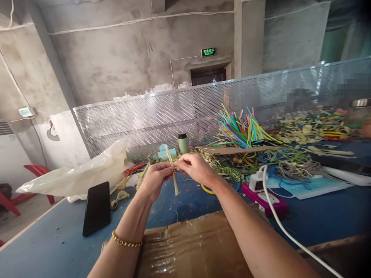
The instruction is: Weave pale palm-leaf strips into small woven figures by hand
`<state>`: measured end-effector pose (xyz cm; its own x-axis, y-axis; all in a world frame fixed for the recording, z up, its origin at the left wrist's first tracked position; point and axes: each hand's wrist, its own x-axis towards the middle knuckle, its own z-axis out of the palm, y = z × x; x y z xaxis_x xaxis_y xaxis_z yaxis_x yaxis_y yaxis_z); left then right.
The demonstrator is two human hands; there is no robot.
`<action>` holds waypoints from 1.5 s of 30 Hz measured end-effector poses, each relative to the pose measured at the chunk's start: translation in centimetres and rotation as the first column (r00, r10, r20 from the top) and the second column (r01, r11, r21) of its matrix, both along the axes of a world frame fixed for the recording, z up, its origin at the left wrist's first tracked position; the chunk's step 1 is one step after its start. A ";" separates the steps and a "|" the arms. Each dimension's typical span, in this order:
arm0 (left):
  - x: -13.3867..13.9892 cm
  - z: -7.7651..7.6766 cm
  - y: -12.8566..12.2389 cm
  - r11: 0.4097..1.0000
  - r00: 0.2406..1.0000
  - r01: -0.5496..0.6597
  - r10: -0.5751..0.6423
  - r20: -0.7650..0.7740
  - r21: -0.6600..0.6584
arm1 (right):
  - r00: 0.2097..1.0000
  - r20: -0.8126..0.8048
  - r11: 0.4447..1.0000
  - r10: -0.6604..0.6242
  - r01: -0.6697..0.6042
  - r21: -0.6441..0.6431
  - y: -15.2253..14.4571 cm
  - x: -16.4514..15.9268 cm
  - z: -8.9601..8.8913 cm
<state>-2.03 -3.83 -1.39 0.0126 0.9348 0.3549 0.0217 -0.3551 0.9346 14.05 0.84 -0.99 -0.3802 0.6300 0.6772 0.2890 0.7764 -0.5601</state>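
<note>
A narrow pale-yellow strip (176,186), like dried leaf or husk, stands nearly upright between my two hands above the blue table. My left hand (155,177) pinches it from the left, with the thumb and fingertips pressed together. From the right, the fingertips of my right hand (196,168) meet at the strip's middle, closed on it too. Exactly what lies under the fingertips is hidden. Just behind the hands are light-blue rolls (167,154) and a green bottle (183,144) with a black lid.
Cardboard (197,243) lies before me. On the left are a phone (97,208) and plastic bag (84,175). Colourful thin rods (240,129), green strands (228,170), a magenta box (266,201), white cable (278,220) and blue mask (315,188) lie right. A perforated screen (145,123) stands behind.
</note>
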 end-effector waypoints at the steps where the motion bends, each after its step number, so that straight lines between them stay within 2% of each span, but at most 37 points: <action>1: -0.1 -0.1 0.1 1.000 1.000 -0.001 0.001 -0.002 0.000 | 1.000 0.016 1.000 0.005 -0.005 -0.007 0.0 0.0 0.0; 5: -0.2 -0.2 0.0 0.999 0.999 0.038 -0.038 -0.028 -0.011 | 0.999 0.023 0.999 -0.032 0.032 -0.019 -0.3 0.0 0.0; 14: -0.2 -0.3 -0.2 0.999 0.991 0.021 -0.017 -0.132 0.028 | 0.995 0.090 0.999 -0.033 0.031 0.019 -0.4 0.0 -0.1; 26: -0.4 -0.2 -0.3 0.996 0.989 0.087 -0.085 -0.122 0.009 | 0.985 0.168 0.998 0.039 -0.048 0.050 -0.6 0.8 0.6; 29: -0.7 -0.4 -0.1 0.990 0.987 0.136 -0.139 -0.078 -0.038 | 0.986 0.162 0.999 0.030 -0.035 0.026 -0.4 0.7 0.5; 34: -0.9 -0.4 0.2 0.970 0.969 0.231 -0.221 0.115 -0.082 | 0.992 0.129 1.000 -0.003 0.002 0.012 0.0 0.4 0.2; 40: -0.7 -0.7 0.4 0.990 0.990 0.121 -0.125 -0.065 -0.073 | 0.984 0.172 0.999 -0.040 0.040 0.003 -0.1 0.1 0.1; 45: -0.3 -0.8 0.3 0.991 0.991 0.099 -0.106 -0.082 -0.091 | 0.967 0.230 0.994 -0.111 0.106 0.034 -0.4 0.0 0.1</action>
<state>-2.35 -3.52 -2.16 0.1370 0.9542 0.2658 0.0713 -0.2772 0.9582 14.03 0.42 -0.94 -0.4582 0.6625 0.5925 0.4915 0.7443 -0.4522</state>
